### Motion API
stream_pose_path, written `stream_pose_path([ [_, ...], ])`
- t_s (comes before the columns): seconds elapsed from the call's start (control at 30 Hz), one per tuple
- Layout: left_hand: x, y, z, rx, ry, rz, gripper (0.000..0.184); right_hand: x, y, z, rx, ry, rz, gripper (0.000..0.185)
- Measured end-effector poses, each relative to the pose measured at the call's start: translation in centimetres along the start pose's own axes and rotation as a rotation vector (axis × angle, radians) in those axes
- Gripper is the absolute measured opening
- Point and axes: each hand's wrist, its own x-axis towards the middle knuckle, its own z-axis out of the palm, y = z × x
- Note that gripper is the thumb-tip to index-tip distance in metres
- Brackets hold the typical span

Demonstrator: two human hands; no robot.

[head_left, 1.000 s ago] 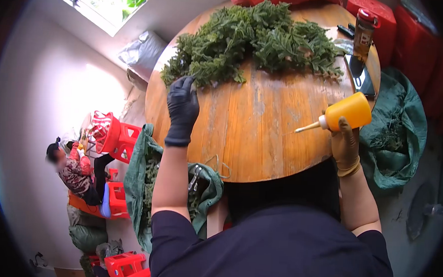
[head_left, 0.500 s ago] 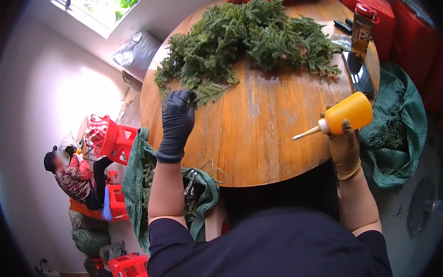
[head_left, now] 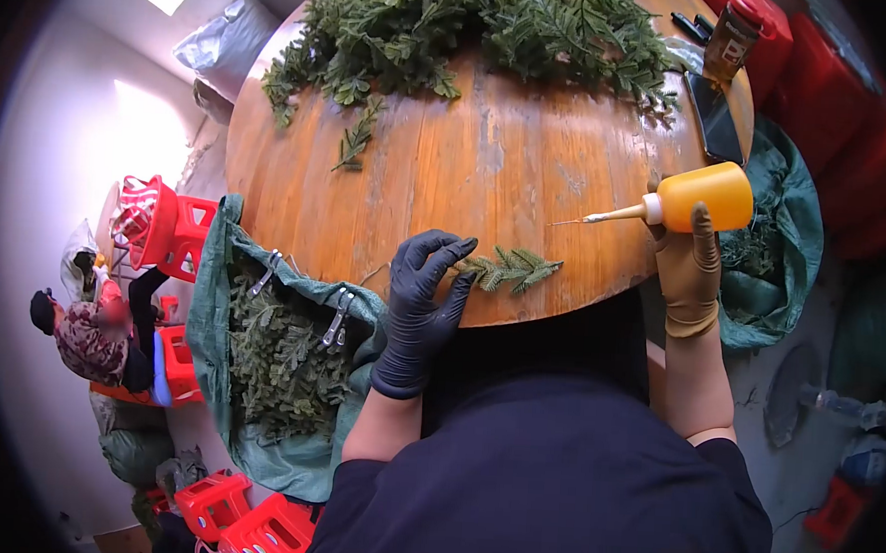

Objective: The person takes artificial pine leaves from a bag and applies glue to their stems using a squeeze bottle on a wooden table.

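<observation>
My left hand (head_left: pixel 427 296), in a black glove, is at the near edge of the round wooden table (head_left: pixel 538 181). Its thumb and fingers are around the stem end of a small green fir-like sprig (head_left: pixel 514 268), whose leafy part points right. My right hand (head_left: pixel 689 264), in a tan glove, grips a yellow squeeze bottle (head_left: pixel 706 198) with a white collar. The bottle lies sideways, its long thin nozzle pointing left over the tabletop. A heap of green sprigs (head_left: pixel 405 39) covers the far side, and one loose sprig (head_left: pixel 358 137) lies in front of it.
A green sack (head_left: pixel 212 294) full of sprigs stands at left, with metal clips on its rim. Another green sack (head_left: pixel 787 305) is at right. A phone (head_left: pixel 714 120) and a jar (head_left: pixel 731 41) sit at the table's right edge. A seated person (head_left: pixel 94 338) works far left near red stools.
My left hand has come from the heap toward the near table edge, bringing a sprig. A loose sprig now lies apart from the heap. My right hand still holds the bottle; the view has shifted.
</observation>
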Motion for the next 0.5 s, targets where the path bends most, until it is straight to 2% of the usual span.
stream_pose_path([
  [0.13,-0.4,-0.2,-0.2,-0.056,0.073,0.05,0.035,-0.8,-0.2,1.0,0.044,-0.002,0.042,0.043],
  [0.27,-0.3,-0.2,-0.2,-0.059,-0.024,-0.032,0.039,-1.4,0.2,1.8,0.109,-0.044,0.09,0.047],
  [0.37,-0.1,-0.2,0.0,-0.048,-0.056,-0.093,0.039,-1.8,0.3,3.6,0.047,-0.027,0.121,0.05],
  [0.5,0.3,-0.4,0.1,0.0,-0.105,-0.106,0.036,-2.1,1.2,4.6,-0.203,-0.119,0.02,0.056],
])
